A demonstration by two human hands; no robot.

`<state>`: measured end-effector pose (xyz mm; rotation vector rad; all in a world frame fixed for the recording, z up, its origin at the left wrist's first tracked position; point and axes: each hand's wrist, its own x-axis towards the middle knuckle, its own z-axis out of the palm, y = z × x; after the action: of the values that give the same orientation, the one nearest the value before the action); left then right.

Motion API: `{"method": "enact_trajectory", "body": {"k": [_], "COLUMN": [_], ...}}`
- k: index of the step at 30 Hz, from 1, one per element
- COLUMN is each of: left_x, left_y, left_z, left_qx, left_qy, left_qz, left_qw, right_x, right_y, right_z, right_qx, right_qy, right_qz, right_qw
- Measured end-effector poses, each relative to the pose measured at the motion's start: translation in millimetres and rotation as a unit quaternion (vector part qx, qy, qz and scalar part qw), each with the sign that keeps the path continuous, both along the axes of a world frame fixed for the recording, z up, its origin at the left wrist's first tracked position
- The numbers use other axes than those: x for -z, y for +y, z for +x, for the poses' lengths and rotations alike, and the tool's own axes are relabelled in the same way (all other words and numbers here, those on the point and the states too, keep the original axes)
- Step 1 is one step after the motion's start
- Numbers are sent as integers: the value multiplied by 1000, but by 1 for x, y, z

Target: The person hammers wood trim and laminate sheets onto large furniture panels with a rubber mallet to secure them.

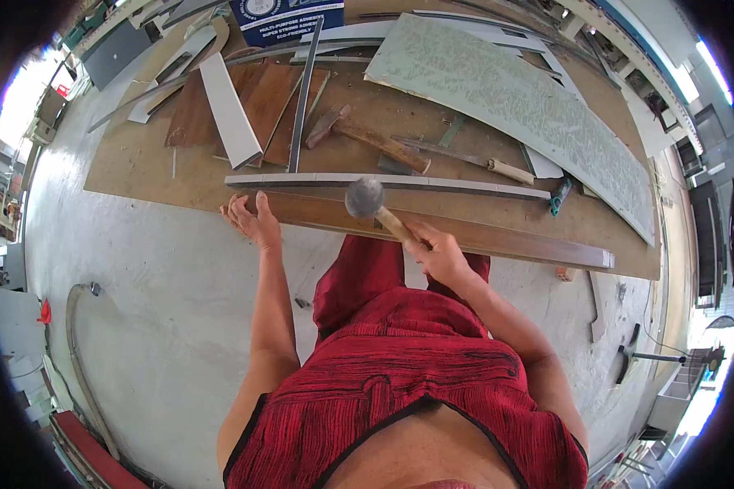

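Observation:
My right hand is closed round the light wooden handle of a mallet. Its rounded grey head is above a long brown wooden board along the table's near edge; whether it touches cannot be made out. At the board's left end, my left hand grips it with thumb up and fingers curled. Just beyond lies a long narrow grey strip, roughly parallel to the board.
A hammer and a wooden-handled tool lie on the brown worktable. A pale green patterned panel covers the right side. A white bar, a dark metal strip and a blue box are farther back.

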<state>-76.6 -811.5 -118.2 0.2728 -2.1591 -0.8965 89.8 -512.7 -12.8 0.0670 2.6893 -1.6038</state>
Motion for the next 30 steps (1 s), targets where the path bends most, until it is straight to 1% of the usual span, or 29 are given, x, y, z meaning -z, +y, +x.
{"method": "enact_trajectory", "body": {"k": [3,6,9,11,12,13,15,20,23,26,29,30], "left_x": [3,12,-35,-51,-52,-49,-46,-34,-37,-37,-35,-34], "left_y": [0,-9,25,43,51,59,74,82,83,84,84,84], "left_z": [0,-4,23,36,42,45,48,45,46,45,45,44], "left_qx": [-4,34,-3,77,115,141,191,168,164,161,158,156], "left_qy": [10,-22,18,-16,-33,-34,-33,-28,-34,-41,-44,-44], "left_qz": [-2,21,-99,-148,-172,-175,-181,-199,-202,-209,-214,-215], "left_qw": [1000,999,995,986,978,974,964,965,965,964,963,963], "right_x": [-2,5,-17,-22,-24,-24,-35,-43,-33,-18,-13,-14], "right_y": [2,4,9,20,26,32,44,64,70,72,81,82], "right_z": [0,3,15,25,31,37,48,79,91,100,104,104], "right_qx": [4,-3,47,69,79,105,140,199,219,225,213,220], "right_qy": [-75,-15,-118,-72,-49,-51,-53,-73,-82,-62,-148,-138], "right_qz": [26,8,-104,-146,-166,-183,-174,-152,-157,-153,-83,-98], "right_qw": [997,1000,986,984,982,976,973,965,959,960,962,961]}}
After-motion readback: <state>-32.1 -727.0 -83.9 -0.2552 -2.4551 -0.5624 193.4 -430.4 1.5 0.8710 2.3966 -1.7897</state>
